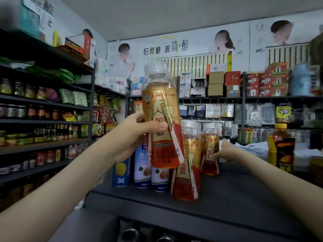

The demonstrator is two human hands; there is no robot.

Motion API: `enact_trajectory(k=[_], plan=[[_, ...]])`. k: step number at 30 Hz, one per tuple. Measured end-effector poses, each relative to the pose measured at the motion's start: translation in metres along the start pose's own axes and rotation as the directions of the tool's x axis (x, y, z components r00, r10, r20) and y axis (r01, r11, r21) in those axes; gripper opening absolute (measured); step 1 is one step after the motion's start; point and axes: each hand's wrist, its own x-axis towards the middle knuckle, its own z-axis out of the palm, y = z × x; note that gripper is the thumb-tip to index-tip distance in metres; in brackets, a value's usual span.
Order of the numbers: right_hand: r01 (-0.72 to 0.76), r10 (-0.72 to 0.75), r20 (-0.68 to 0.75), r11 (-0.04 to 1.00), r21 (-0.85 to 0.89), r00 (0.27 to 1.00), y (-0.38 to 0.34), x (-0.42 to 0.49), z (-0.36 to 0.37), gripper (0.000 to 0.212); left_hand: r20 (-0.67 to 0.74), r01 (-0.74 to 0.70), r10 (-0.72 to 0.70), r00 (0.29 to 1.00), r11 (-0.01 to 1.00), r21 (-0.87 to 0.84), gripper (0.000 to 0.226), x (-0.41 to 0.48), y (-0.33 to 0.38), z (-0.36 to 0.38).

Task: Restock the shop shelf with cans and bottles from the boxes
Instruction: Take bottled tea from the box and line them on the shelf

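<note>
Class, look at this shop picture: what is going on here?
A person is stocking a dark shelf top. The left hand holds a golden drink bottle raised above the shelf. The right hand touches another such bottle already standing at the back. A third bottle and three cans stand alongside.

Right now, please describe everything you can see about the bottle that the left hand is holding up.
The raised bottle looks like clear plastic, with amber drink inside and a translucent whitish cap. A gold and red label wraps its body. It is held almost upright, leaning slightly, above the dark shelf top and in front of the cans. Only the left hand touches it, thumb across the label. It appears sealed.
</note>
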Motion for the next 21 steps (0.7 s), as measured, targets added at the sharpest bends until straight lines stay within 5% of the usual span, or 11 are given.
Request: enact_trajectory(k=[3, 6, 8, 10, 13, 18, 21], plan=[[0.088, -0.1, -0.304, 0.995, -0.053, 0.947, -0.025, -0.023, -0.02, 0.092, 0.001, -0.003, 0.003, 1.0, 1.0, 0.027, 0.057, 0.0, 0.006, 0.005], [0.345, -0.308, -0.521, 0.938, -0.027, 0.796, -0.058, -0.074, -0.047, 0.063, 0.009, -0.03, 0.029, 1.0, 0.996, 0.084, 0.053, 0.004, 0.014, 0.018], [0.55, -0.439, -0.364, 0.777, 0.305, 0.822, -0.077, -0.119, -0.062, 0.061, 0.035, -0.053, 0.049, 0.998, 0.99, 0.132, 0.052, 0.008, 0.019, 0.032], [0.57, -0.653, -0.074, 0.593, 0.569, 0.754, -0.088, -0.164, -0.071, 0.069, 0.052, -0.068, 0.06, 0.997, 0.983, 0.173, 0.048, 0.014, 0.022, 0.049], [0.545, -0.713, 0.133, 0.63, 0.553, 0.688, -0.088, -0.203, -0.074, 0.075, 0.067, -0.072, 0.058, 0.996, 0.973, 0.219, 0.048, 0.022, 0.02, 0.074], [0.491, -0.64, 0.131, 0.69, 0.532, 0.757, -0.068, -0.214, -0.083, 0.051, 0.096, -0.09, 0.062, 0.993, 0.942, 0.323, 0.042, 0.032, 0.011, 0.1], [0.539, -0.629, 0.044, 0.699, 0.47, 0.776, -0.059, -0.214, -0.083, 0.051, 0.074, -0.201, 0.195, 0.978, 0.796, 0.57, 0.05, 0.033, 0.0, 0.105]])
